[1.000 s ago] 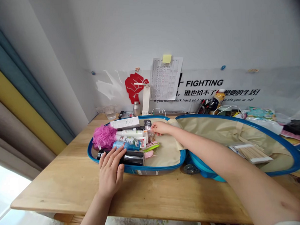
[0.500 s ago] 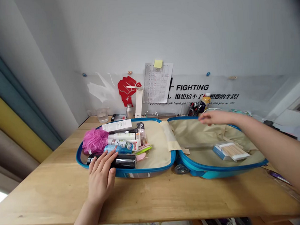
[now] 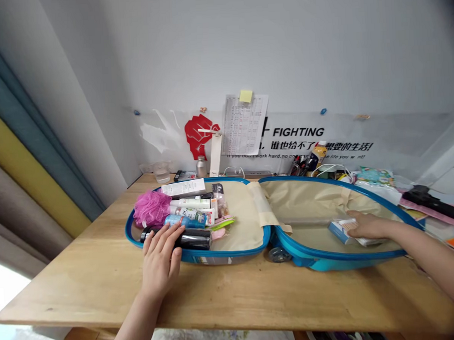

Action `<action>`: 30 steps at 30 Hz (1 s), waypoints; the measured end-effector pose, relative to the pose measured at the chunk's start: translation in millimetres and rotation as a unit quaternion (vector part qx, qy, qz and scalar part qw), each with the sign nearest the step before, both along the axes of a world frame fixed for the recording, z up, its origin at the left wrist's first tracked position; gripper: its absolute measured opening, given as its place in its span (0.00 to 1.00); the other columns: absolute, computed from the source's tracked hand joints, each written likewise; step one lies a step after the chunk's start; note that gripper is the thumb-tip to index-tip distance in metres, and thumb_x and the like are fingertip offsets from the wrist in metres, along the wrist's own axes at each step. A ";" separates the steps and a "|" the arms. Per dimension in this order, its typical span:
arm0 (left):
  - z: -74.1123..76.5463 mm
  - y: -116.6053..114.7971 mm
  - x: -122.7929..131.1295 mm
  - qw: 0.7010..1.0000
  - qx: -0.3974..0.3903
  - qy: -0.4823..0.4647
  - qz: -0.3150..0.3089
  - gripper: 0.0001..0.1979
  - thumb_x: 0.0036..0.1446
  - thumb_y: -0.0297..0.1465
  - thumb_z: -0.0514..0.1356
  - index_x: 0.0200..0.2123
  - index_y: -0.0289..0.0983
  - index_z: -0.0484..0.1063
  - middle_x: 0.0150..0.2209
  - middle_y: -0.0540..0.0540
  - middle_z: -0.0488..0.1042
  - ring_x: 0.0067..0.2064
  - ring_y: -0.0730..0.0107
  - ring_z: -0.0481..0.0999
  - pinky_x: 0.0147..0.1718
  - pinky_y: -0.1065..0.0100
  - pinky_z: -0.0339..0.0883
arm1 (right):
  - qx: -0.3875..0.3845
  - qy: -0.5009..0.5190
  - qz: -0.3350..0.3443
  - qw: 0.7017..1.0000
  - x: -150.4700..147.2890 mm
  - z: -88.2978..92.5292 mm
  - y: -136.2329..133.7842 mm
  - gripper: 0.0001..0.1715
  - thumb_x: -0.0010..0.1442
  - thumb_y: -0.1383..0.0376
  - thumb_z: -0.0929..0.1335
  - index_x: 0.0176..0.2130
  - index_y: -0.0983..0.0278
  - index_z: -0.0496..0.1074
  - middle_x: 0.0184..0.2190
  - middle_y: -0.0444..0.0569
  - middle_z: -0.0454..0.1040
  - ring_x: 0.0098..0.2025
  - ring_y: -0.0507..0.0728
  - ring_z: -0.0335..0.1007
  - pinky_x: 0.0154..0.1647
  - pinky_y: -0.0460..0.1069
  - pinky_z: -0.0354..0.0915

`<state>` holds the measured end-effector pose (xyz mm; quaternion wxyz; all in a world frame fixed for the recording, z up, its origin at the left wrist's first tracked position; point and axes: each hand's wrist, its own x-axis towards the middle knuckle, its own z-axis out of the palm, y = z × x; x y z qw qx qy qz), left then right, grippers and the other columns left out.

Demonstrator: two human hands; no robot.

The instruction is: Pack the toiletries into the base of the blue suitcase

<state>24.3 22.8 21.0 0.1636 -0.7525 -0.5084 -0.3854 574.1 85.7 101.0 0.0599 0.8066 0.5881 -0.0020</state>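
Note:
An open blue suitcase [image 3: 230, 253] lies on the wooden table, its two halves side by side. My left hand [image 3: 161, 258] rests with outstretched fingers on a black bottle [image 3: 196, 239] at the near edge of the left half. Beside that bottle lie a blue bottle [image 3: 186, 221], a pink bath puff [image 3: 152, 208], a white box [image 3: 183, 187], a white tube [image 3: 191, 203] and a green toothbrush [image 3: 224, 224]. In the right half, my right hand [image 3: 368, 226] has its fingers around a blue-and-white box of cotton swabs [image 3: 339, 231], covering most of the swabs.
Behind the suitcase stand a glass of water [image 3: 161, 173], a silver bottle [image 3: 201, 167], a white lamp [image 3: 215, 155] and a yellow-capped bottle [image 3: 318, 153]. Papers and a black object [image 3: 435, 201] lie at the right. The wall bears a poster [image 3: 298, 132].
My right hand has come down from above the suitcase's right half onto the box of cotton swabs. My left hand stays on the black bottle. The view has shifted slightly.

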 end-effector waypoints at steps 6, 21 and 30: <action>0.3 -0.8 -2.3 1.000 -0.012 -0.003 0.000 0.20 0.65 0.33 0.45 0.56 0.40 0.67 0.56 0.44 0.72 0.60 0.60 0.66 0.61 0.59 0.44 | 0.001 -0.008 -0.010 1.000 -13.5 28.8 18.6 0.46 0.51 0.54 0.64 0.64 0.68 0.53 0.57 0.71 0.65 0.57 0.72 0.66 0.54 0.59 0.63; 0.8 -1.6 -3.4 1.000 -0.021 -0.010 0.003 0.21 0.66 0.33 0.45 0.57 0.41 0.67 0.56 0.45 0.72 0.60 0.61 0.65 0.62 0.58 0.44 | -0.100 0.141 0.458 0.872 -282.2 59.6 61.3 0.29 0.47 0.56 0.70 0.49 0.60 0.63 0.51 0.54 0.69 0.54 0.63 0.65 0.53 0.55 0.63; -0.6 -1.2 -5.3 1.000 -0.026 -0.006 -0.001 0.21 0.66 0.33 0.45 0.58 0.40 0.66 0.57 0.45 0.71 0.61 0.61 0.64 0.62 0.58 0.43 | -0.159 0.145 0.500 0.839 -298.6 25.1 76.5 0.24 0.46 0.59 0.72 0.43 0.62 0.67 0.46 0.52 0.70 0.48 0.61 0.66 0.47 0.52 0.64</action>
